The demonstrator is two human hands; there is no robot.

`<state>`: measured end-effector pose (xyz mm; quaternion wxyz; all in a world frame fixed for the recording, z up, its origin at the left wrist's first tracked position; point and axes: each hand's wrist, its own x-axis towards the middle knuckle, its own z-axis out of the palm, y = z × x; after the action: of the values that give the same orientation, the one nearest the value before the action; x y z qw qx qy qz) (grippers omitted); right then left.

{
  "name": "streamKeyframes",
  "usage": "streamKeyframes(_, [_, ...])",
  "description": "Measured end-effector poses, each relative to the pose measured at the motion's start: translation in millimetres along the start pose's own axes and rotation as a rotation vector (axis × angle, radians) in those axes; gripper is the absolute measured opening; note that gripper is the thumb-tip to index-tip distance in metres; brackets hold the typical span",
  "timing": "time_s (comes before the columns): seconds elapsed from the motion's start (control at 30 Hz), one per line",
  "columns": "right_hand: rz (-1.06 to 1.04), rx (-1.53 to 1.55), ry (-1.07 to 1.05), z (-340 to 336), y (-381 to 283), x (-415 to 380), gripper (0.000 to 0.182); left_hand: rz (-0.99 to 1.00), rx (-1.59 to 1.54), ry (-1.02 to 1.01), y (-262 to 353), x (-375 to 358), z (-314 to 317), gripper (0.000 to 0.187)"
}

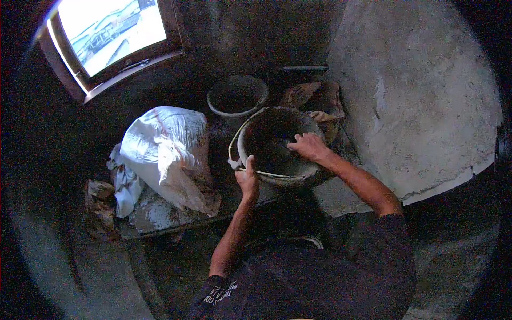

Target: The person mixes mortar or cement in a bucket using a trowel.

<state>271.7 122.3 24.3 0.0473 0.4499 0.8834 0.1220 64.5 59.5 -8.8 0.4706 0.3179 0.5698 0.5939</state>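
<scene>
A bucket point(247, 140) with a pale rim and a thin handle stands in front of me, its inside dark. My left hand point(247, 178) grips the near left side of its rim, thumb up at the edge. Over the bucket's right side reaches my right hand point(308, 145), its fingers curled closed. Whatever that hand holds, if anything, is lost in the shadow inside the bucket. What the bucket contains is too dark to tell.
A second basin-like container point(237, 96) stands behind the bucket. To the left slumps a bulging white sack point(168, 144). A crumpled brown bag point(325, 101) lies at the back right, near a rough grey wall point(416, 101). A window point(112, 32) is at upper left.
</scene>
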Motion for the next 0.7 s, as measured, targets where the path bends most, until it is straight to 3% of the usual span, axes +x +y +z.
streamKeyframes(0.07, [0.012,0.053,-0.026,-3,3,-2,0.016,-0.048,0.025,-0.036,-4,2,1,0.030])
streamKeyframes(0.13, [0.020,-0.005,-0.107,-26,2,-5,0.017,0.184,-0.089,0.063,-16,7,6,0.031])
streamKeyframes(0.17, [0.020,-0.005,-0.107,-21,5,-5,0.017,0.184,-0.090,0.063,-14,6,5,0.031])
streamKeyframes(0.23, [0.006,-0.144,0.115,-6,13,-8,0.016,0.025,-0.044,0.003,-10,4,2,0.032])
streamKeyframes(0.33, [0.082,-0.185,-0.035,-33,8,-4,0.015,0.105,-0.048,0.071,2,-3,7,0.032])
streamKeyframes(0.57, [0.022,-0.206,0.069,-21,6,-8,0.011,0.049,-0.028,0.067,-6,2,5,0.030])
streamKeyframes(0.7, [0.087,-0.099,-0.241,-52,-10,-10,0.013,0.080,-0.035,0.065,-2,0,5,0.032])
